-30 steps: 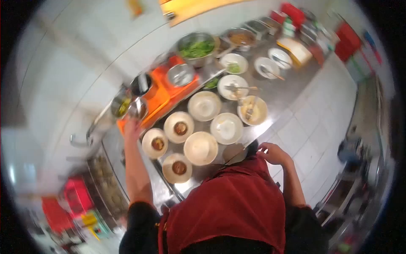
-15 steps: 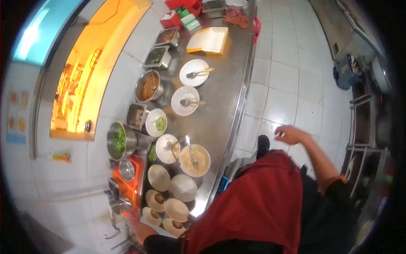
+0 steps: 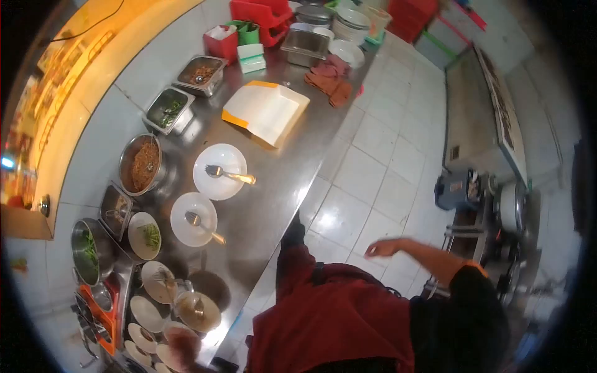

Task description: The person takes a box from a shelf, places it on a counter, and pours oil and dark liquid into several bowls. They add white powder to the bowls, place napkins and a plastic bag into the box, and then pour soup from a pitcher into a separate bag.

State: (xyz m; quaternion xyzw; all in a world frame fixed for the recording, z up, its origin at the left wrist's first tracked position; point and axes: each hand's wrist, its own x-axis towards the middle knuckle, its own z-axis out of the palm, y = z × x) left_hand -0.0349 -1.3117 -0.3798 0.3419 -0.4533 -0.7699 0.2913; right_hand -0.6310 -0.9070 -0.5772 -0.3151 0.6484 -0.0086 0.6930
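Note:
My left hand (image 3: pixel 183 347), smeared by motion, is over the stack of pale bowls (image 3: pixel 149 313) at the counter's near end; its fingers cannot be made out. Just above it in view stands a used bowl (image 3: pixel 205 316) with cutlery in it, beside another white bowl with leftovers (image 3: pixel 153 278). My right hand (image 3: pixel 382 247) hangs over the tiled floor, away from the counter, fingers loosely bent and holding nothing. Two white plates, one farther (image 3: pixel 217 155) and one nearer (image 3: pixel 180 214), each carry a spoon and fork.
Along the wall stand a pot of greens (image 3: pixel 93 255), a bowl of brown shredded food (image 3: pixel 142 165) and steel food pans (image 3: pixel 168 110). An open cardboard box (image 3: pixel 267 112) and brown cloths (image 3: pixel 329 81) lie farther up the steel counter (image 3: pixel 249 214). A grey bin (image 3: pixel 459 189) stands across the aisle.
The view has turned and moved up along the counter. My left hand has gone from the orange tray's edge to over the bowls. My right hand remains hanging over the floor.

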